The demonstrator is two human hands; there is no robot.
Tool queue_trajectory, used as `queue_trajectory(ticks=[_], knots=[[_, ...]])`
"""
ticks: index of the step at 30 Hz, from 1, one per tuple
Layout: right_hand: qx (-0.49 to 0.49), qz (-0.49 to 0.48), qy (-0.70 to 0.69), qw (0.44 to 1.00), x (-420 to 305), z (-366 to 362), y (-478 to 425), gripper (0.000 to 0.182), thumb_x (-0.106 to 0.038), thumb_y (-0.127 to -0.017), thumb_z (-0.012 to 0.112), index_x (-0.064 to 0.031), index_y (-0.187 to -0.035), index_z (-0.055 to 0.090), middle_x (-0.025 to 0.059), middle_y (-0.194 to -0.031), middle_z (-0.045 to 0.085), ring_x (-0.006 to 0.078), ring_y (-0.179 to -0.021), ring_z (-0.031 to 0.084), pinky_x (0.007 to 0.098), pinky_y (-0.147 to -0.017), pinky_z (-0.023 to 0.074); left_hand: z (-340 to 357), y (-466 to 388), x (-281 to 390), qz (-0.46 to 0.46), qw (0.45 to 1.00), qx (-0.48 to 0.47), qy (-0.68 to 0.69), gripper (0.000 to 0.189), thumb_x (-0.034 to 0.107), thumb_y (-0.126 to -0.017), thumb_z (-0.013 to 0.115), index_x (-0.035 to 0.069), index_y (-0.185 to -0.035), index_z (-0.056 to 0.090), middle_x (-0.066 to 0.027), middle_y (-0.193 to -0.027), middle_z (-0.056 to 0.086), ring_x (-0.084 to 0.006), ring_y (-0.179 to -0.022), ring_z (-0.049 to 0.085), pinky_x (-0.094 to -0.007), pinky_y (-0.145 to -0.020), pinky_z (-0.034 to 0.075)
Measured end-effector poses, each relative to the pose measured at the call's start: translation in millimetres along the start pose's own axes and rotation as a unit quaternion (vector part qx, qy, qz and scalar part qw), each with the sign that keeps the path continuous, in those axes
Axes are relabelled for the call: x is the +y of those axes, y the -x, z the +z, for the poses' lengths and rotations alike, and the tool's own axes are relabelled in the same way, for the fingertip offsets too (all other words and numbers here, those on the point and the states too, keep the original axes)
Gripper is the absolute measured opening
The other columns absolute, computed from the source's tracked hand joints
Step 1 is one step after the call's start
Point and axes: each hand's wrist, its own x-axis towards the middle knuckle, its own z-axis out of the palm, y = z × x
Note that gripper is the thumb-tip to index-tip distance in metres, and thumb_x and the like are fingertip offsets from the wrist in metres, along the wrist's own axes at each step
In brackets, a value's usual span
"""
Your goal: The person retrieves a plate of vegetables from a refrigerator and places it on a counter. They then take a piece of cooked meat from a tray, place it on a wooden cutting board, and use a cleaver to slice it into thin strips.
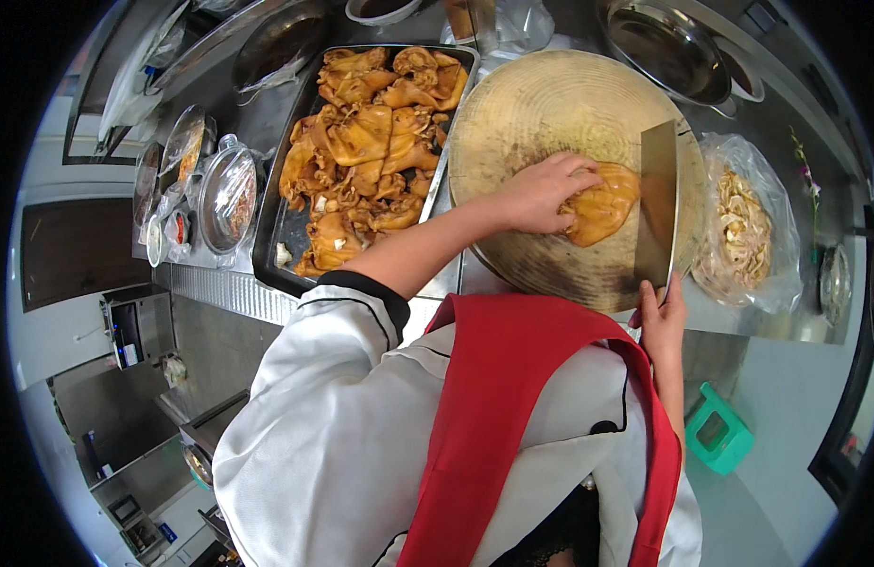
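On a round wooden chopping block (550, 106) lies a piece of brown braised meat with skin (607, 202). My left hand (550, 193) presses on its left side, fingers curled over the top. In my right hand (661, 315) is the handle of a cleaver (656, 205), mostly covered by my fingers. Its broad blade stands on edge at the right part of the block, close beside the meat's right end. I cannot tell whether blade and meat touch. Left of the block, a dark metal tray (272, 248) holds several more pieces of the same meat (366, 142).
A clear plastic bag of pale sliced food (745, 227) sits right of the block. Film-covered bowls (227, 195) stand at the far left. A metal pan (667, 53) is behind the block at the right. A green plastic stool (720, 432) stands on the floor.
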Motion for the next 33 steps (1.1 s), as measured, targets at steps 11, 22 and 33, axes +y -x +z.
queue_trajectory(ticks=[11,22,33], knots=[[0.012,0.013,-0.004,1.0,-9,-6,-3,0.046,-0.017,-0.095,0.063,0.0042,-0.133,0.048,0.0082,-0.099,0.063,0.0129,-0.087,0.055,0.0278,-0.079,0.0469,2,-3,-9,-0.146,0.979,0.14,-0.036,0.038,0.014,-0.079,0.071,0.008,-0.115,0.062,-0.0117,-0.119,0.056,-0.0332,-0.109,0.056,-0.0404,-0.094,0.047],[-0.031,-0.203,0.244,0.948,-44,32,-42,0.044,-0.025,-0.098,0.057,-0.0066,-0.137,0.05,0.0222,-0.081,0.067,0.0386,-0.073,0.067,0.0452,-0.066,0.0516,-21,5,-8,-0.143,0.978,0.11,-0.106,0.044,0.039,-0.084,0.07,0.003,-0.11,0.067,-0.0161,-0.114,0.06,-0.035,-0.107,0.058,-0.0436,-0.093,0.046],[-0.007,-0.275,0.346,0.897,-22,50,-35,0.046,-0.024,-0.095,0.061,0.0002,-0.134,0.052,0.0253,-0.075,0.065,0.0411,-0.064,0.065,0.0471,-0.056,0.0505,0,-10,-54,-0.108,0.993,0.04,0.033,0.044,0.033,-0.085,0.065,0.005,-0.119,0.064,-0.024,-0.123,0.06,-0.0419,-0.114,0.055,-0.0465,-0.097,0.045]])
